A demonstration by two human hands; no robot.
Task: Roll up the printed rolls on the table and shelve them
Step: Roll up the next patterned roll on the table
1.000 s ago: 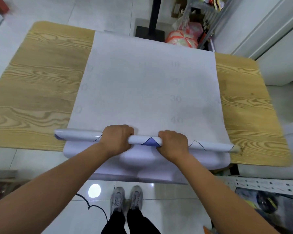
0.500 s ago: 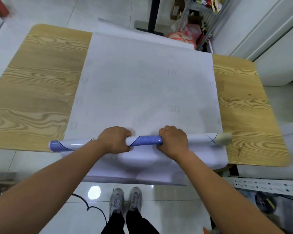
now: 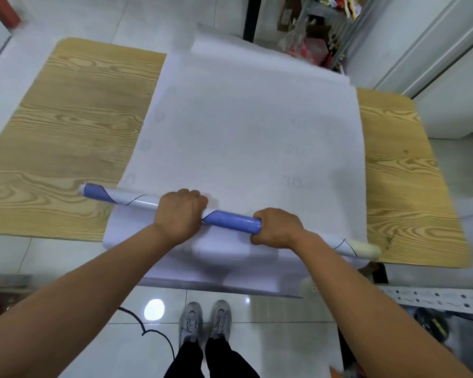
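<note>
A wide white printed sheet with faint numbers lies across the middle of the wooden table. Its near part is wound into a thin roll, white with blue patches, lying slantwise near the table's front edge. My left hand grips the roll left of its middle. My right hand grips it right of the middle. A loose flap of the sheet hangs over the front edge below the roll. The sheet's far end lifts off beyond the table's back edge.
A cluttered metal rack and a black post stand behind the table. A perforated metal rail runs at the lower right. A black cable lies on the tiled floor by my feet.
The roll has turned and skewed, its left end now farther up the table than its right. The far end of the sheet has been drawn nearer and lifted.
</note>
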